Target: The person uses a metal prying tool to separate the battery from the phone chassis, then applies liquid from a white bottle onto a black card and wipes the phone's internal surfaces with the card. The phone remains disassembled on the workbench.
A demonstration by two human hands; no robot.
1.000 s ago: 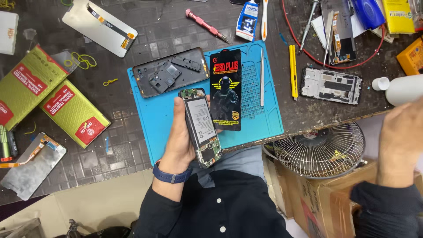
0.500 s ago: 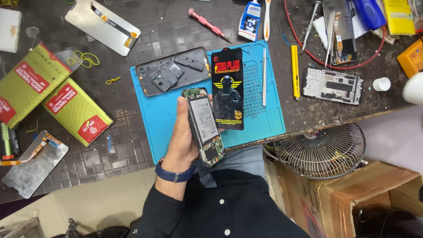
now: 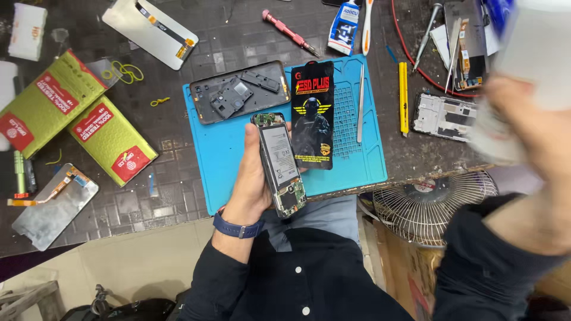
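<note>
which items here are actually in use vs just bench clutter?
In use:
left hand gripping the opened phone
right hand, blurred, holding a white object

Lying about:
blue mat
back cover
black packet
tweezers
green boxes
red screwdriver

The right hand [image 3: 529,119] and the white object [image 3: 535,41] it holds are blurred beyond telling.

We worked at a dark workbench [image 3: 178,53] with a grid-patterned top, evenly lit. A blue mat [image 3: 369,160] lay on it near the front edge. Right of the mat, below the bench edge, stood a wire-guarded fan [image 3: 428,202] on a cardboard box [image 3: 404,267].
</note>
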